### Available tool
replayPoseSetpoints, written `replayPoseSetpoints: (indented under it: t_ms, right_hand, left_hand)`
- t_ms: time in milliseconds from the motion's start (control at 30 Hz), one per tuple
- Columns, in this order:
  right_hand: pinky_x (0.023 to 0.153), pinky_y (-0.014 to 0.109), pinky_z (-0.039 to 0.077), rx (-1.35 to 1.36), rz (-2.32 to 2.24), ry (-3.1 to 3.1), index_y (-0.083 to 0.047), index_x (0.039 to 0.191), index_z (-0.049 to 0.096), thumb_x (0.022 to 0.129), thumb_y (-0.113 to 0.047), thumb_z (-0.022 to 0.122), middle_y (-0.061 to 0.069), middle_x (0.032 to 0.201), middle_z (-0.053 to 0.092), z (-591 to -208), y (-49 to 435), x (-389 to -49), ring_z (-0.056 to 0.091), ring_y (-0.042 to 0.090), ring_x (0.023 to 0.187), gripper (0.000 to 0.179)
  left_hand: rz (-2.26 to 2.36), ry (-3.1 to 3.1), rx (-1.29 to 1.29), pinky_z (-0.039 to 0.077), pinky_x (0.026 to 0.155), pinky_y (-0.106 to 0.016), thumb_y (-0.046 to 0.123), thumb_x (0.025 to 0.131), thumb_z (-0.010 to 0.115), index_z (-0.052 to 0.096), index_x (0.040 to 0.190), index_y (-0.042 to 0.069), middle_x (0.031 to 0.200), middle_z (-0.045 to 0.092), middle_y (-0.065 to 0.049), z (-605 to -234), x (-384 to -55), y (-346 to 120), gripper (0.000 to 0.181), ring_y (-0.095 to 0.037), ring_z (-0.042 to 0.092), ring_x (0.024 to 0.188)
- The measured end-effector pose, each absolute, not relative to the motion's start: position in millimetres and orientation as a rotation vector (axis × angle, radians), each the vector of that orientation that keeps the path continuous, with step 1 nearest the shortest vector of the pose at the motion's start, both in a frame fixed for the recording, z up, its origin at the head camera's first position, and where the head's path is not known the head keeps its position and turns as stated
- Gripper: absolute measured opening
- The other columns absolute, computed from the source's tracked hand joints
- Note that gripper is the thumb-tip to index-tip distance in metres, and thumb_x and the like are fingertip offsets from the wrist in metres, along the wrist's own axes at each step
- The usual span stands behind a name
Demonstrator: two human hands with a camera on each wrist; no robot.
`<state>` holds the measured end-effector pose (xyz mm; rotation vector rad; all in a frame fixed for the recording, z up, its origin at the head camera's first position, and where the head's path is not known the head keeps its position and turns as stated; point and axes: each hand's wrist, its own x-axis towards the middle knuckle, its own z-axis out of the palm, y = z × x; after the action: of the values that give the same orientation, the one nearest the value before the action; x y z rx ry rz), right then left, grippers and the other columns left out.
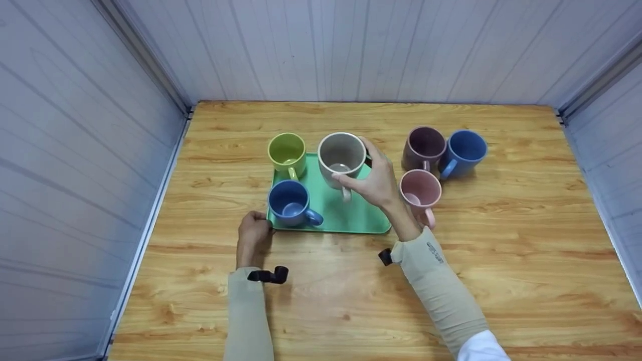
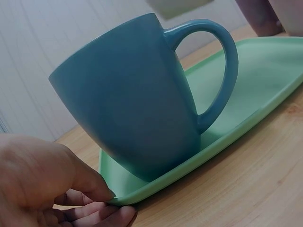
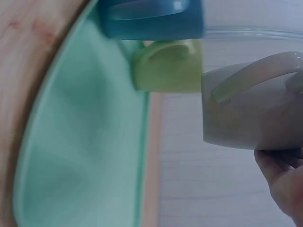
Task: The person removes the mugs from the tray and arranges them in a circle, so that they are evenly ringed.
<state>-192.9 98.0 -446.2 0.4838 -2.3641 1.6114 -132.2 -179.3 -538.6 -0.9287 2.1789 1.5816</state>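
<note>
A green tray (image 1: 351, 218) lies on the table, carrying a yellow-green mug (image 1: 301, 163) at its back left and a blue mug (image 1: 288, 210) at its front left. My left hand (image 1: 253, 231) pinches the tray's front left corner; in the left wrist view the thumb lies on the rim and fingers sit beneath it. My right hand (image 1: 373, 183) grips a light grey mug (image 1: 328, 170) by its sides, thumb at the front and fingers behind. That mug hangs above the tray, upright, its handle towards me. The right wrist view shows it apart from the tray surface.
Right of the tray stand a dark purple mug (image 1: 415, 155), another blue mug (image 1: 466, 155) and a pink mug (image 1: 420, 188), close together. The pink one is beside my right forearm. White panel walls (image 1: 331, 50) enclose the wooden table (image 1: 331, 301) at the back and sides.
</note>
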Motion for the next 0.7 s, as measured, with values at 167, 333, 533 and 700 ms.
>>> replayPoseSetpoints:
  t_ms: [167, 333, 533, 700]
  right_hand:
    - [0.098, 0.042, 0.047, 0.475, 1.619, -2.326, -0.006, 0.137, 0.047, 0.069, -0.030, 0.085, 0.008, 0.128, 0.057, -432, 112, -182, 0.055, 0.021, 0.115, 0.082]
    - [0.094, 0.047, 0.048, 0.455, 1.634, -2.249, 0.000, 0.134, 0.049, 0.069, -0.015, 0.084, 0.015, 0.125, 0.058, -410, 125, -167, 0.056, 0.029, 0.114, 0.075]
    - [0.090, 0.044, 0.049, 0.333, 1.634, -2.228, 0.005, 0.132, 0.049, 0.068, -0.009, 0.083, 0.021, 0.123, 0.059, -387, 143, -147, 0.057, 0.032, 0.111, 0.073]
    - [0.089, 0.042, 0.051, 0.275, 1.598, -2.210, 0.005, 0.131, 0.050, 0.069, -0.006, 0.081, 0.022, 0.123, 0.058, -382, 161, -141, 0.057, 0.033, 0.111, 0.070]
  left_hand:
    - [1.619, 2.134, -0.939, 0.046, 0.077, -0.031, 0.001, 0.089, 0.047, 0.051, 0.112, 0.002, 0.108, 0.054, -0.013, -539, -132, -179, 0.023, -0.023, 0.053, 0.094]
    - [1.614, 2.140, -0.934, 0.045, 0.078, -0.031, 0.002, 0.089, 0.048, 0.051, 0.111, 0.003, 0.109, 0.054, -0.013, -538, -131, -179, 0.023, -0.024, 0.052, 0.096]
    - [1.545, 2.190, -0.915, 0.043, 0.080, -0.030, 0.003, 0.087, 0.050, 0.053, 0.112, 0.002, 0.108, 0.055, -0.013, -538, -131, -180, 0.025, -0.024, 0.052, 0.097]
    - [1.566, 2.179, -0.904, 0.043, 0.082, -0.031, 0.003, 0.088, 0.050, 0.052, 0.113, 0.001, 0.110, 0.055, -0.014, -537, -131, -181, 0.026, -0.024, 0.052, 0.099]
